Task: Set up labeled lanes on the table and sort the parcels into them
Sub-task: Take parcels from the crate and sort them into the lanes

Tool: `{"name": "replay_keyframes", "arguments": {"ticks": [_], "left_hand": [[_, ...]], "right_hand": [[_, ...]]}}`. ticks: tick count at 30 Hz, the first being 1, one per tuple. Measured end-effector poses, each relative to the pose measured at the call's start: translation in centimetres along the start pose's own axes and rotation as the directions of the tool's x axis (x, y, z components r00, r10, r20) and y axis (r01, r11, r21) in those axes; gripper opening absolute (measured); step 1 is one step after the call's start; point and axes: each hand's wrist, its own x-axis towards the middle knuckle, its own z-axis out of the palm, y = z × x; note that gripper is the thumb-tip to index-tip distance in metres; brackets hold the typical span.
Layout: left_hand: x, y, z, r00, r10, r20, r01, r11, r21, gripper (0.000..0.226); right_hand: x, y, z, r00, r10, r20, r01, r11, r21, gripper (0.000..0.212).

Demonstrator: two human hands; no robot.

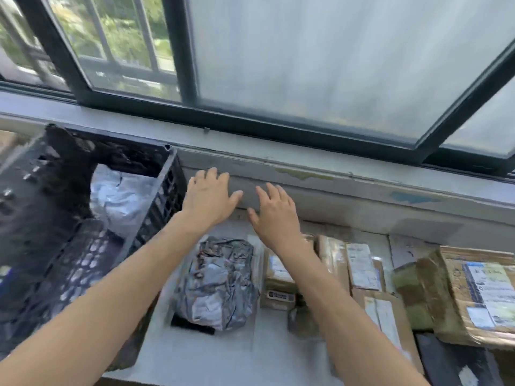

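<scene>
Parcels of brown taped cardboard (pixel 362 268) lie at four o'clock; your left hand (pixel 211 195) and right hand (pixel 274 215) are flat, empty. Likely mid-sort; next, reach the black plastic crate (pixel 157 218), nine o'clock.

Both bare arms reach forward, left hand (pixel 209 196) and right hand (pixel 274 215) flat, fingers spread.
</scene>
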Motion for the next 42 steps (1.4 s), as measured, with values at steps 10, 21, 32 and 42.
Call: {"name": "replay_keyframes", "arguments": {"ticks": [10,21,32,42], "left_hand": [[-1.4,-22.7,-4.2,0.958,-0.286,0.027,0.285,0.958,0.012,0.064],[-1.0,-31.2,3.9,0.813,-0.366,0.452,0.478,0.864,-0.160,0.049],[-0.5,-30.3,8.1,0.607,-0.289,0.741,0.697,-0.254,-0.670,0.033],[-3.4,-34.0,8.5,0.501,-0.201,0.842,0.643,-0.564,-0.517,0.055]], "right_hand": [[7.8,-22.2,2.9,0.956,-0.290,0.048,0.290,0.957,0.014,0.058],[13.1,-27.3,8.9,0.924,-0.138,0.357,0.247,0.927,-0.281,0.049],[13.8,-28.7,11.3,0.880,-0.039,0.474,0.151,0.968,-0.202,0.038],[10.5,-30.7,11.8,0.848,-0.234,0.475,0.198,0.972,0.125,0.031]]}}
